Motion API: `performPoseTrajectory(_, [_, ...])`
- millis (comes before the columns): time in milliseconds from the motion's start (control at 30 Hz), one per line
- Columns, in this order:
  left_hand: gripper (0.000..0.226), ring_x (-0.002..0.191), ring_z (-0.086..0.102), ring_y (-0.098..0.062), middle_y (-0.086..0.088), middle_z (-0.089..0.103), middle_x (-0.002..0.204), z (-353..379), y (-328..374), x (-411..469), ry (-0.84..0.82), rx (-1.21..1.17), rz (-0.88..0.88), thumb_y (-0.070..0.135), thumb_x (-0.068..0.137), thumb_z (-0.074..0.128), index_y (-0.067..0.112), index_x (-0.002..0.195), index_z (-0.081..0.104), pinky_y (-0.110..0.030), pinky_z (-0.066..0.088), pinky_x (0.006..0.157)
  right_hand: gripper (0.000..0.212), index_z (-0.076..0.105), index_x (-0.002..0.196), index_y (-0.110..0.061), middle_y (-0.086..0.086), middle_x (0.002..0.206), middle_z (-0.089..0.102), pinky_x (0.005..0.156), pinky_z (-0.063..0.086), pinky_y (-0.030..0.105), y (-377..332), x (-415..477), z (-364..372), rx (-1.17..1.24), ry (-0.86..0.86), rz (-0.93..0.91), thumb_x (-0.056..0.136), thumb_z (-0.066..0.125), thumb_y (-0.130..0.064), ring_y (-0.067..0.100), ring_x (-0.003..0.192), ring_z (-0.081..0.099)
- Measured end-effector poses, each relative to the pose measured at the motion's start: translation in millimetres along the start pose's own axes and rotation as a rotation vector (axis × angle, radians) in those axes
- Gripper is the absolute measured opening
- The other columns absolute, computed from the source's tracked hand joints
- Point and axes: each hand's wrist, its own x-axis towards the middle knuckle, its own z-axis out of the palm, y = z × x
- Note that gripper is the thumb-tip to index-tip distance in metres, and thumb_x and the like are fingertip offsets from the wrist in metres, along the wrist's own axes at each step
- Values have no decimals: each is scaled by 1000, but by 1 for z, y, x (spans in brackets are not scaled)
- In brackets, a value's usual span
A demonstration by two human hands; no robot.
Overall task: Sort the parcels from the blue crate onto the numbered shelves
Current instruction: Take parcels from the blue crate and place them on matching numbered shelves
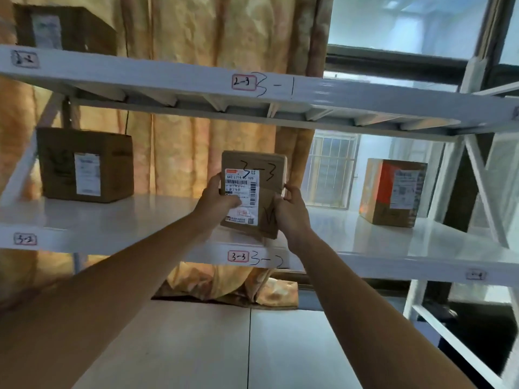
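1. The left hand (217, 197) grips the left side of a small cardboard parcel (252, 169), with its thumb lying on the white shipping label. The right hand (292, 211) grips the right side, fingers curled round the edge. Both arms are stretched forward.
2. The parcel stands between the two hands, a little tilted, its front face turned to the person. On this face "3-3" is written by hand in black.
3. The parcel is at the front edge of the middle shelf (140, 217), directly above the red-framed tag "3-3" (238, 256) on the front beam. Whether its bottom touches the shelf board, I cannot tell.
4. On the same shelf, well apart to the left, stands a brown box (84, 164) with a white label. Well apart to the right stands an orange-sided box (393, 192).
5. The upper shelf (140, 71) has a tag "2-3" (243, 82) on its beam, and a dark box (64, 29) stands on it at the far left.
6. Behind the rack hangs a yellow curtain (196, 37), and to the right of it is a window (407, 21).
7. Under the arms lies a pale lower shelf (224, 346).
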Motion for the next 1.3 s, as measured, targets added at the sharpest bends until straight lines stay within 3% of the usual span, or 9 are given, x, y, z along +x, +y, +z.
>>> performPoseTrajectory(233, [73, 102, 66, -21, -4, 67, 120, -4, -35, 79, 39, 18, -96, -2, 86, 60, 30, 147, 37, -29, 52, 65, 49, 44, 142, -35, 5, 125, 64, 97, 55, 54, 22, 84, 33, -50, -6, 27, 94, 49, -29, 30, 111, 63])
performPoseTrajectory(467, [71, 101, 63, -18, 0, 65, 120, -8, -59, 133, 66, 54, -134, -1, 87, 58, 32, 146, 35, -30, 50, 66, 52, 39, 142, -41, 8, 129, 63, 97, 55, 55, 40, 145, 60, -57, -74, 97, 92, 45, -33, 31, 112, 62])
performPoseTrajectory(567, [73, 112, 61, -23, 0, 64, 123, -8, -66, 152, 78, 83, -129, 0, 86, 57, 33, 146, 33, -32, 50, 69, 52, 36, 147, -37, 7, 130, 62, 98, 55, 53, 43, 159, 67, -54, -72, 97, 96, 45, -31, 30, 114, 61])
performPoseTrajectory(767, [83, 115, 59, -24, 1, 61, 127, -9, -87, 171, 126, 128, -104, -4, 78, 61, 34, 146, 33, -41, 55, 85, 50, 31, 152, -27, 9, 135, 58, 97, 53, 43, 57, 168, 76, -93, -71, 22, 103, 43, -22, 30, 119, 58])
performPoseTrajectory(867, [90, 114, 59, -24, -1, 58, 128, -11, -97, 172, 150, 151, -81, -2, 73, 64, 37, 147, 31, -46, 58, 88, 54, 30, 153, -26, 11, 138, 57, 102, 51, 47, 64, 170, 79, -114, -65, -15, 102, 42, -18, 32, 124, 55])
performPoseTrajectory(1033, [91, 116, 58, -25, -3, 58, 128, -12, -97, 172, 155, 150, -65, -4, 74, 63, 32, 150, 30, -48, 56, 95, 52, 28, 154, -30, 9, 140, 56, 102, 51, 49, 62, 165, 77, -137, -74, -18, 104, 41, -26, 30, 121, 56])
performPoseTrajectory(1133, [95, 122, 55, -27, -6, 52, 135, -13, -93, 167, 180, 182, -91, 7, 69, 66, 36, 150, 27, -49, 56, 94, 57, 22, 157, -37, 5, 144, 57, 101, 52, 49, 59, 161, 72, -150, -114, -1, 103, 43, -37, 29, 120, 59])
performPoseTrajectory(1233, [97, 133, 43, -30, -9, 32, 151, -17, -86, 161, 249, 281, -134, 15, 76, 71, 29, 156, 18, -50, 51, 100, 68, 15, 162, -31, 7, 153, 49, 99, 44, 38, 56, 157, 64, -156, -138, 24, 104, 48, -41, 31, 134, 51])
performPoseTrajectory(1300, [92, 134, 42, -31, -10, 30, 153, -23, -82, 155, 269, 319, -149, 17, 81, 72, 24, 156, 19, -48, 49, 100, 66, 21, 160, -23, 7, 151, 50, 92, 41, 34, 52, 152, 56, -160, -122, 31, 104, 51, -40, 30, 133, 51])
